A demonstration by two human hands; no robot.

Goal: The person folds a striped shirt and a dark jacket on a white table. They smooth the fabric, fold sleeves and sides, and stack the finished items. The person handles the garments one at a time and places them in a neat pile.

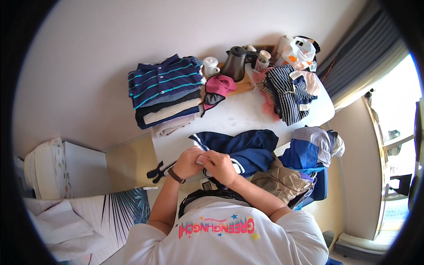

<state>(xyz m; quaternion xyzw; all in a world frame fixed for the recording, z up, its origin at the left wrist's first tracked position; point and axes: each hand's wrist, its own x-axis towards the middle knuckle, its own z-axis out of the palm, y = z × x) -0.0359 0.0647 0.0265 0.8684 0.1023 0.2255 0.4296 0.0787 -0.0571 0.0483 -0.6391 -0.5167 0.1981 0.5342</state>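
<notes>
Both my hands meet over the near edge of a white table [232, 123]. My left hand [189, 162], with a watch at the wrist, and my right hand [220, 167] pinch white fabric between them. A navy garment with white stripes [238, 145] lies crumpled on the table, just beyond and beside my hands; whether the pinched fabric belongs to it, I cannot tell. Dark straps or cloth ends [155, 173] hang left of my left hand. A folded stack with a striped navy polo shirt on top [164, 79] sits at the table's back left.
A metal kettle [234, 64], white lidded mug [211, 66] and glass jar [263, 59] stand at the back. Pink cloth [220, 86] lies before them. Striped clothes [288, 96] are heaped at right. More clothes [304, 149] cover a blue chair [319, 187]. A bed [82, 225] is at lower left.
</notes>
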